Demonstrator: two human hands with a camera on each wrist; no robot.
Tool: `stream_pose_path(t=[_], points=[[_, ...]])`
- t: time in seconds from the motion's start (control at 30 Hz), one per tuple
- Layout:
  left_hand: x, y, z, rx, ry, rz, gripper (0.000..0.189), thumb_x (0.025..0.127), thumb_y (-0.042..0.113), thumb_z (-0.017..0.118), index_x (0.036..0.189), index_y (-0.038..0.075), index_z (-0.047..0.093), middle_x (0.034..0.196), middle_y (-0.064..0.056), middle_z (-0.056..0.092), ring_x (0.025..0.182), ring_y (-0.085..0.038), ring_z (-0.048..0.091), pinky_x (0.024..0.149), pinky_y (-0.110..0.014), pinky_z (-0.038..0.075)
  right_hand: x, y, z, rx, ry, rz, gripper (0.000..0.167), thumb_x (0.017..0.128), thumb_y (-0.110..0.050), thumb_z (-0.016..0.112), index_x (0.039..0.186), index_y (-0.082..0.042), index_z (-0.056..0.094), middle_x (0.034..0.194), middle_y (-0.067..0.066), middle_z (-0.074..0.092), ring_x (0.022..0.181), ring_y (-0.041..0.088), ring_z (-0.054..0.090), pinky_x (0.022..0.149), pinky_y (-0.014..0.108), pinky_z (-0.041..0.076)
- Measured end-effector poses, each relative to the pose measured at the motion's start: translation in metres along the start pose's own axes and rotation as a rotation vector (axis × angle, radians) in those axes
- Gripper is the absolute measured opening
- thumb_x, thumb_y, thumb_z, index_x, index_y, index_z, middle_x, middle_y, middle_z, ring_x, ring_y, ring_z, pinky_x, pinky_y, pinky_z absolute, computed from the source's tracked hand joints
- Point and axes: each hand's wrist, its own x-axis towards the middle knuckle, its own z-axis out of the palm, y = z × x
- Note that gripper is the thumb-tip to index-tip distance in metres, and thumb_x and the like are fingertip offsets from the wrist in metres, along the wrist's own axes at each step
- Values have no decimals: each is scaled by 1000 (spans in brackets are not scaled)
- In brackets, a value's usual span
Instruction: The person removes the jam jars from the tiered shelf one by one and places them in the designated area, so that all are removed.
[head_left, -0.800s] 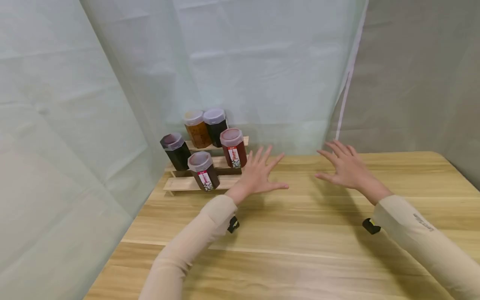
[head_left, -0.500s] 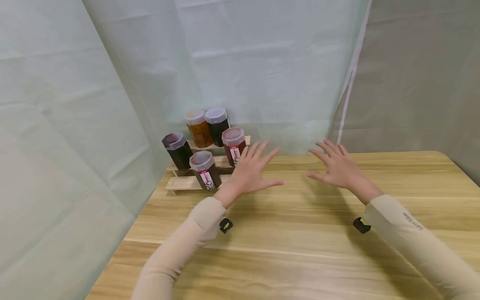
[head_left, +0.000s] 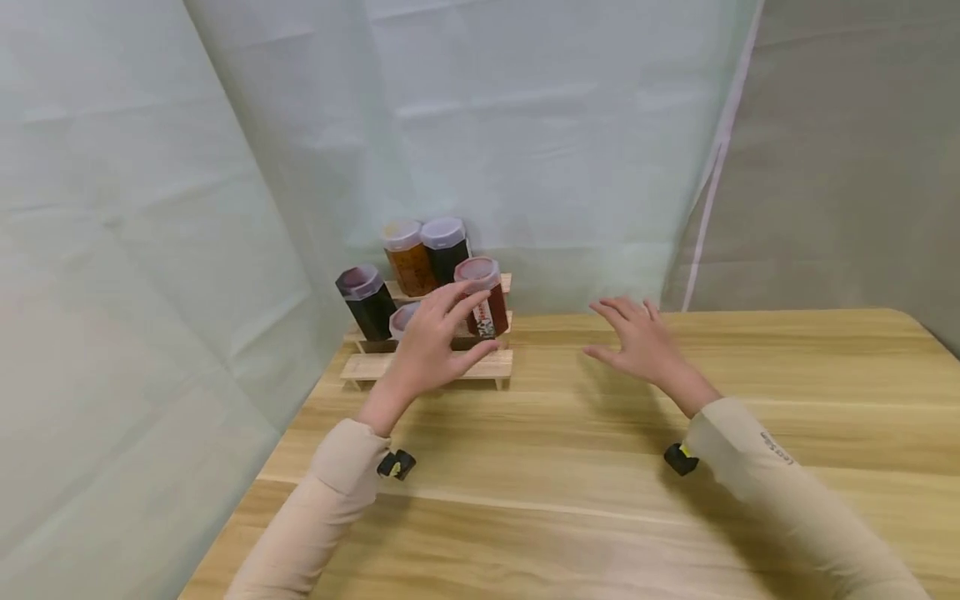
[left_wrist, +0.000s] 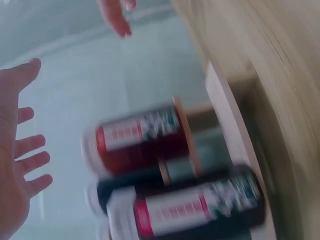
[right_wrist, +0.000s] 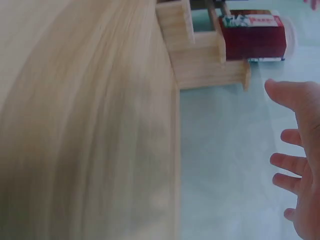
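My left hand (head_left: 427,346), fingers spread and slightly bent, hovers in front of a three-tier wooden rack (head_left: 367,367). Behind it, the front-tier jar is mostly hidden in the head view, only its lid (head_left: 402,319) showing; the left wrist view shows this dark jar (left_wrist: 190,207) with a pink-and-white label, apart from the fingers. A dark red labelled jar (head_left: 491,304) with a translucent lid stands on the middle tier, right of the left fingertips. Over the table to the right, my right hand (head_left: 637,346) holds nothing, its fingers extended and thumb apart.
A dark jar (head_left: 369,308) stands at the middle tier's left end. On the top tier are an amber-brown jar (head_left: 410,265) and a black one (head_left: 446,257). Pale cloth walls (head_left: 562,167) rise behind and left of the wooden table (head_left: 562,467).
My left hand has moved left, from beside the rack's right end to in front of the front jar, covering it. The right hand has shifted left too. The head view has turned slightly.
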Motion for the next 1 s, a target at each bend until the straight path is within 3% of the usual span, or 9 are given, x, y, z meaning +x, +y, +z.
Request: stream_pose_path(t=[0.17,0.33,0.43,0.53,0.63,0.73,0.8,0.9,1.0], points=[[-23,-16,-16,-48,74,-100,60,76,23,82,130,6,60,132,-20,58,123,-36,53,104,-53,42,3,-9,15,115,18,20,70,87,-39,71,143,-5,46,142,21,52,132,42,45,112,67,21],[-44,-34,-20,-72,183,-172,57,75,17,83,126,3,62,126,-21,60,118,-39,54,99,-54,43,6,-16,25,225,25,62,66,89,-37,69,142,-3,47,142,22,52,131,42,46,112,60,29],[-58,-46,-19,-78,234,-237,54,75,13,81,123,-1,62,124,-23,60,116,-40,54,98,-53,43,8,-21,31,397,16,149,61,93,-32,66,141,-2,46,141,22,51,132,41,46,111,57,33],[-74,-60,-19,-95,305,-342,50,77,9,79,122,-4,62,120,-24,62,111,-39,56,97,-44,44,12,-29,37,648,22,276,53,97,-26,60,140,0,46,140,23,51,132,39,46,111,53,36],[-89,-73,-20,-151,407,-508,44,81,5,75,122,-5,61,116,-24,64,105,-27,59,93,-28,43,19,-38,47,857,63,389,47,99,-23,56,138,2,47,138,24,52,128,36,49,108,48,41],[-103,-87,-21,-248,494,-736,39,89,8,69,125,-4,59,115,-18,64,100,-8,56,90,-19,41,29,-47,60,990,99,480,44,100,-24,54,135,2,50,135,23,55,123,32,52,105,44,43],[-112,-95,-20,-335,526,-896,41,93,15,65,130,-2,55,117,-12,62,99,0,53,90,-19,41,34,-52,70,1056,110,530,43,101,-24,52,134,3,51,133,23,56,121,33,54,104,44,44],[-122,-104,-14,-465,491,-1119,51,97,27,59,139,1,46,126,-11,55,97,3,47,92,-21,39,39,-57,81,1135,100,589,42,102,-23,50,134,4,50,133,25,56,120,37,55,105,47,44],[-132,-111,-5,-566,368,-1291,61,99,36,54,147,3,36,140,-16,45,99,3,43,93,-22,38,43,-59,88,1202,101,633,41,102,-23,49,132,5,50,132,27,55,121,39,55,107,48,43]])
